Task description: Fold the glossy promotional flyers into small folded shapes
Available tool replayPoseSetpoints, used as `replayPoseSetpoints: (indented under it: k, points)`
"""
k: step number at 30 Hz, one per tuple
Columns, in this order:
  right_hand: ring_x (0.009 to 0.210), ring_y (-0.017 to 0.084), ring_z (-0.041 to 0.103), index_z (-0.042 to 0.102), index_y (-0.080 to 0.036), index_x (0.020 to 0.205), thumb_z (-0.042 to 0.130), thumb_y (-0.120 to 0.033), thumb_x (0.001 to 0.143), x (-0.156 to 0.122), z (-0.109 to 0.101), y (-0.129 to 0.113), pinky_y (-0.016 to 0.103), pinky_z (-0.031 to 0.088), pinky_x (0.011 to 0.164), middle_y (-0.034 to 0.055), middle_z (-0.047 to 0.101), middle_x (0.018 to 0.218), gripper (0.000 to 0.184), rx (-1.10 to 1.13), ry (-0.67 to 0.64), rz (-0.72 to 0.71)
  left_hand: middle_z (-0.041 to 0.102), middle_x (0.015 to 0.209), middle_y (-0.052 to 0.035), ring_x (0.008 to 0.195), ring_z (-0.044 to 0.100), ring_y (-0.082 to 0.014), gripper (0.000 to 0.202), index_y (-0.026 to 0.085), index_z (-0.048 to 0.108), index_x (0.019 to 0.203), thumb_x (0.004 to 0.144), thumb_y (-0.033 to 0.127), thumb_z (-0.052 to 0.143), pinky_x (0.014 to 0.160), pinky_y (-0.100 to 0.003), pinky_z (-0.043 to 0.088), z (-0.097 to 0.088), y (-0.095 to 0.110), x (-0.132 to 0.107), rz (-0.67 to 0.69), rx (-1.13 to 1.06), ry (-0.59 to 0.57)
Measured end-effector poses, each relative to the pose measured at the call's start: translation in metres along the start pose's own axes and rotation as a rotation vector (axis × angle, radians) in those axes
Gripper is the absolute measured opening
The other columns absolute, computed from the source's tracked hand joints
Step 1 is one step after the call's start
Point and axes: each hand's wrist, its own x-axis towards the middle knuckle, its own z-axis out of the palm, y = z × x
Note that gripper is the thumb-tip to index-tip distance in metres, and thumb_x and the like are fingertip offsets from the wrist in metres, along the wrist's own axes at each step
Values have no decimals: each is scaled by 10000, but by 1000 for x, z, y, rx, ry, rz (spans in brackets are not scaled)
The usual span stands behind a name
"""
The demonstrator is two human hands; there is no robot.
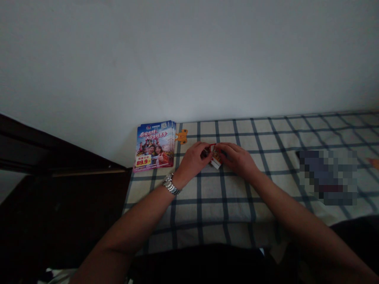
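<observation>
Between my two hands, over the checked cloth (204,197), is a small box (216,159), white at its lower end with orange and red above. It looks like a cigarette pack, though the fingers cover much of it. My left hand (194,157), with a metal watch on its wrist, is closed at the pack's left side. From the right, my right hand (237,157) pinches the pack's other side. Something red shows at the top between the fingertips.
A stack of printed flyers (155,146) lies at the left near the wall (189,59). Beside it is an orange bear figure (181,137). A blurred-out dark flat object (325,177) rests at the right. The cloth's left side drops to a dark floor.
</observation>
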Motion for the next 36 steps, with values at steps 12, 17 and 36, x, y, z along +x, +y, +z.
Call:
replayPoseSetpoints:
  k: [12, 17, 36]
  points:
    - [1138, 254, 704, 666, -276, 1266, 540, -281, 1050, -2, 3, 4, 424, 608, 968, 96, 702, 1299, 250, 3, -6, -5, 676, 1049, -40, 933, 670, -169, 223, 196, 646, 1172, 953, 203, 682, 846, -318, 572, 0, 0, 0, 4, 5, -3]
    - [1093, 265, 699, 680, -247, 1228, 540, -277, 1045, -1, 2, 3, 434, 617, 917, 125, 671, 1298, 232, -31, -19, -16, 678, 1042, -40, 933, 670, -171, 197, 194, 650, 1151, 956, 203, 676, 847, -319, 573, 0, 2, 0, 5, 7, 1]
    - [1160, 261, 684, 695, -256, 1224, 551, -282, 1041, -1, 4, 7, 461, 604, 1002, 121, 651, 1306, 235, 105, -14, -30, 650, 1059, -29, 954, 651, -179, 192, 234, 619, 1167, 980, 243, 663, 867, -331, 557, -1, 3, -1, 29, 9, -31]
